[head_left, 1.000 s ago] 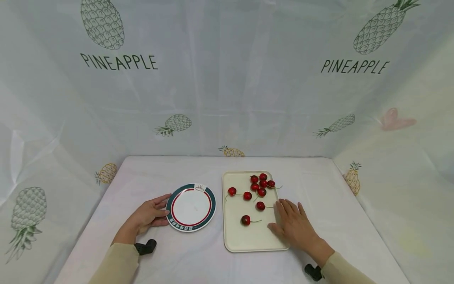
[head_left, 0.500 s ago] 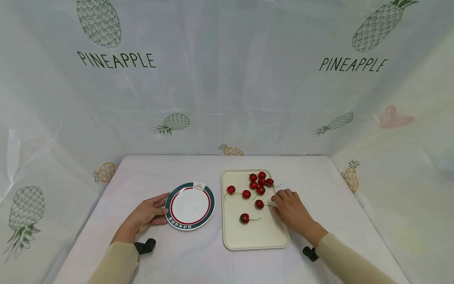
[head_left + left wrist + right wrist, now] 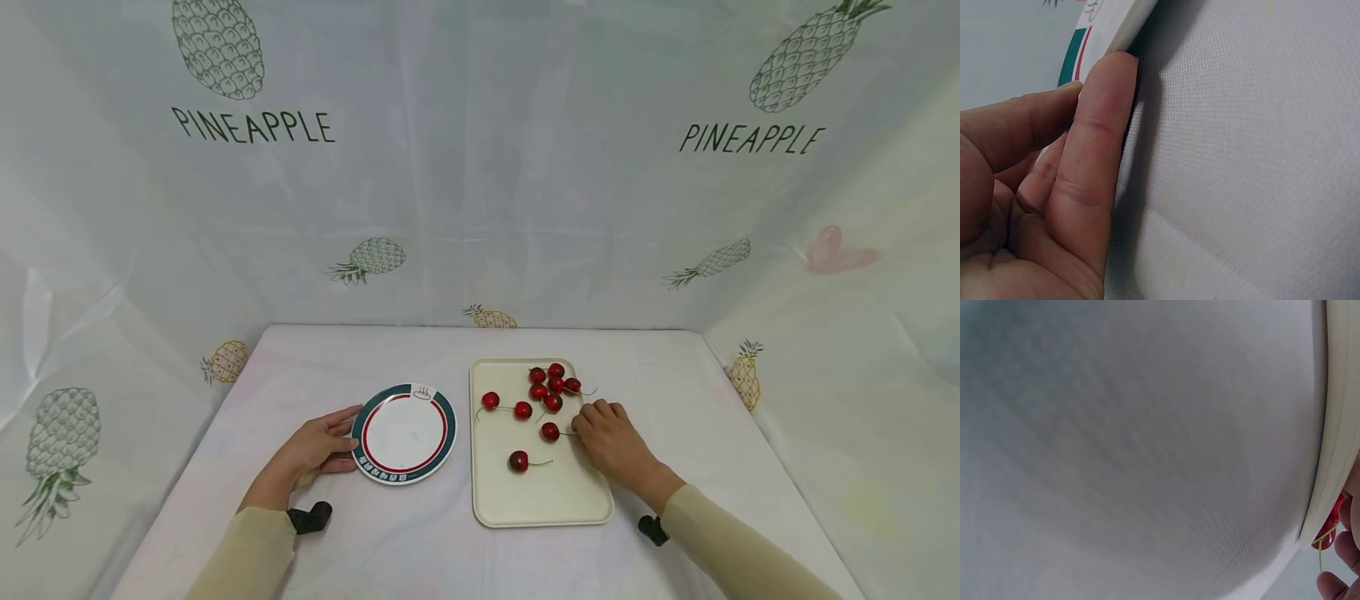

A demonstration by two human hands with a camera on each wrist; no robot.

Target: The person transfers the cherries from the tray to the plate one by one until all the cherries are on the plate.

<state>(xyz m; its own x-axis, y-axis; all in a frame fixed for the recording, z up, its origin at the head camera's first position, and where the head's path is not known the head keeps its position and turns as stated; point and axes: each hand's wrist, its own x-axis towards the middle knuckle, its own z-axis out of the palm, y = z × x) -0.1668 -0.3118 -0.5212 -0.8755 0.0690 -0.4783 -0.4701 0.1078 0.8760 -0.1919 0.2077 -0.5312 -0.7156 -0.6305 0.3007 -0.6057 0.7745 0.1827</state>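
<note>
A round white plate (image 3: 403, 435) with a dark green rim and a red inner ring lies left of the middle. My left hand (image 3: 318, 448) grips its left edge; in the left wrist view the thumb and fingers of the hand (image 3: 1085, 162) meet the rim (image 3: 1071, 65). Over the right side of a cream tray (image 3: 540, 498), my right hand (image 3: 617, 448) has curled fingers at the stem end of a red cherry (image 3: 550, 432), pinching the stem. Another cherry (image 3: 518, 462) lies nearer the front of the tray.
Several more cherries (image 3: 552, 403) cluster at the tray's back right, with two at its left connected by a stem, one being the leftmost cherry (image 3: 490, 401). White cloth covers the table (image 3: 435, 550). A pineapple-print curtain (image 3: 480, 167) hangs around the back and sides.
My right hand has gone from spread fingers over the tray's right edge to curled fingers at the cherry's stem. The left hand and plate have stayed put.
</note>
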